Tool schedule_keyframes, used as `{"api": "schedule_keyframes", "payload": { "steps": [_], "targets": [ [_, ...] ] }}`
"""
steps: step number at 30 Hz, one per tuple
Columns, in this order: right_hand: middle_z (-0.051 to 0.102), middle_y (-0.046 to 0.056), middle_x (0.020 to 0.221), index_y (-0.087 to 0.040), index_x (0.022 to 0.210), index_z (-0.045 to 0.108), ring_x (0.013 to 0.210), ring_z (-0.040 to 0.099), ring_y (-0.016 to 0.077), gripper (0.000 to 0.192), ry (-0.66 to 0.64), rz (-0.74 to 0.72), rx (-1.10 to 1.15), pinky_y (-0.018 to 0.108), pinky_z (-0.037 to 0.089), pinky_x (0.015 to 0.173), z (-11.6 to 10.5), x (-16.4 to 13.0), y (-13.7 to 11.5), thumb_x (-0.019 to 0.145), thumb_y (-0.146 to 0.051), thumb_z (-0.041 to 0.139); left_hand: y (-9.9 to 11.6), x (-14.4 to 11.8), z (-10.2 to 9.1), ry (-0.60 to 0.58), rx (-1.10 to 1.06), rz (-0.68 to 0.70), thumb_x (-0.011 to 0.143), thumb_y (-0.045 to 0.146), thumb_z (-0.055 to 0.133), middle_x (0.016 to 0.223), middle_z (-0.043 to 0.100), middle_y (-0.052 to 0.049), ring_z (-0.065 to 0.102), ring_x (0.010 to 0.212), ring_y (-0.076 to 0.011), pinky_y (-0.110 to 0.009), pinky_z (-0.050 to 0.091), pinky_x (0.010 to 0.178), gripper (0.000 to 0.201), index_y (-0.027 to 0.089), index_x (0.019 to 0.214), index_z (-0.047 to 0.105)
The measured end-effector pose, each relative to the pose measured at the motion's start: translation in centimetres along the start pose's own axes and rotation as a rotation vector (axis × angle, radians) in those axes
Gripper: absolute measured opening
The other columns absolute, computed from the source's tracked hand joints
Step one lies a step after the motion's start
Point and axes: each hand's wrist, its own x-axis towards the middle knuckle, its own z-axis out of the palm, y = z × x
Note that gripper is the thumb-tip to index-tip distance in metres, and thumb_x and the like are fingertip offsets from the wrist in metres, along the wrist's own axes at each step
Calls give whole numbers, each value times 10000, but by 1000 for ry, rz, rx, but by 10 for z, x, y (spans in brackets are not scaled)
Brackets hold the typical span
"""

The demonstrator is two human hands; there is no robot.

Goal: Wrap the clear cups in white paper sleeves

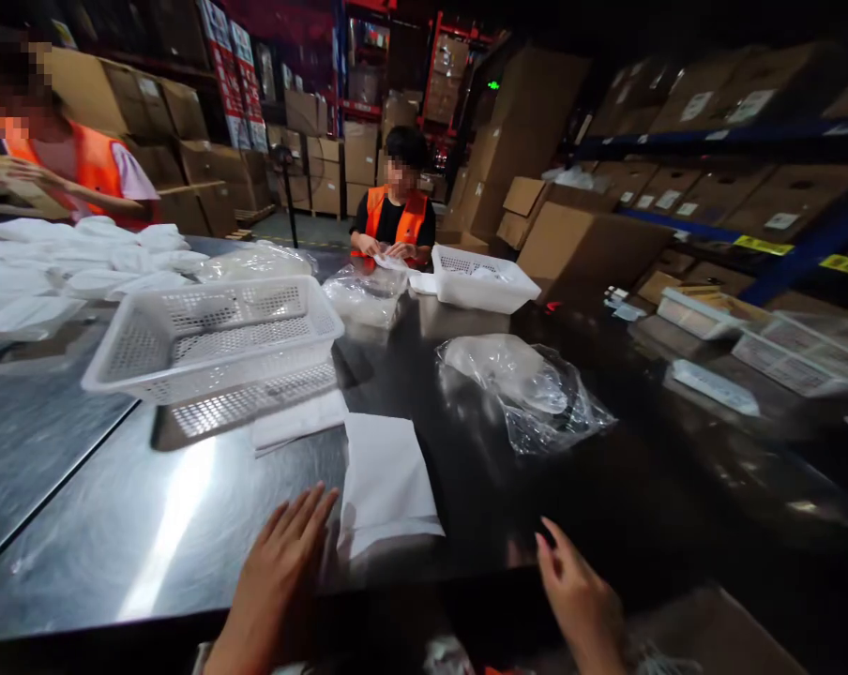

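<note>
My left hand is stretched flat over the near edge of the metal table, its fingers extended and holding nothing. Just to its right lies a flat white pouch, with a folded band along its near end. My right hand hovers at the table's edge on the other side, thumb and forefinger apart, nothing seen between them. Behind the pouch is a folded white sheet, partly beside a white perforated basket. A clear plastic bag with pale contents rests further off to the right.
Many white packets are heaped at the far left. Across the table, a person in an orange vest handles something white beside another white basket; a second person stands at left. Plastic bins stand at right.
</note>
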Motion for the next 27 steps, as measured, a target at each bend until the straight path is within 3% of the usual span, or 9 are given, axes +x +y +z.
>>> {"api": "schedule_keyframes", "payload": {
  "steps": [3,5,7,9,13,15,18,23,27],
  "targets": [
    [734,115,1206,-270,1270,670,1128,692,281,348,-170,-427,-103,452,579,940,42,27,-21,938,-225,580,-12,41,-5,-125,11,226,983,101,413,1526,532,-91,463,1437,-297,-575,318,1209,520,310,1430,573],
    [652,124,1372,-242,1334,624,1357,537,299,448,-244,-710,-161,530,496,1061,73,44,-38,910,-136,527,-11,67,-11,-252,-98,453,997,103,439,1476,588,-63,478,1427,-261,-556,312,1220,489,330,1402,592],
    [656,121,1368,-213,1337,609,1411,478,281,471,-258,-852,-126,544,457,1097,93,52,-52,898,-101,482,-5,79,-13,-301,-204,612,1017,138,463,1345,694,-53,589,1328,-219,-493,378,1203,405,307,1341,640],
    [705,114,1288,-184,1308,611,1391,504,260,455,-259,-917,-24,525,463,1090,99,49,-60,903,-87,429,-2,75,-11,-248,-259,660,1028,144,460,1239,752,-57,667,1226,-189,-439,426,1182,351,261,1289,663],
    [780,60,1075,-198,1182,633,1265,624,222,315,-221,-874,212,454,507,1034,89,34,-65,952,-108,438,-12,35,5,-96,-360,607,1027,139,457,1149,784,-60,720,1123,-161,-394,456,1167,298,201,1261,630],
    [785,52,1023,-207,1161,627,1201,664,218,205,-204,-838,284,439,514,1018,85,30,-68,997,-213,504,-20,14,14,-41,-434,519,1025,223,504,1131,787,-56,725,1112,-173,-410,455,1168,285,206,1290,608],
    [783,69,1047,-193,1196,619,1165,678,224,229,-181,-861,301,440,515,1000,85,29,-77,1021,-295,514,-28,-8,21,13,-521,358,1023,358,522,1176,775,-50,730,1107,-195,-427,468,1156,347,251,1345,599],
    [774,37,1042,-228,1175,630,1122,679,185,267,-208,-791,386,392,530,961,88,31,-92,1012,-153,432,-21,-15,15,68,-634,117,1010,435,527,1077,807,-19,776,973,-211,-358,594,998,310,317,1224,719],
    [691,116,1195,-219,1311,561,1138,659,247,325,-105,-667,449,435,568,916,90,20,-100,1031,-340,449,-8,-12,9,140,-604,1,1027,458,477,978,821,-27,790,894,-206,-299,639,870,354,290,1077,784]
  ]
}}
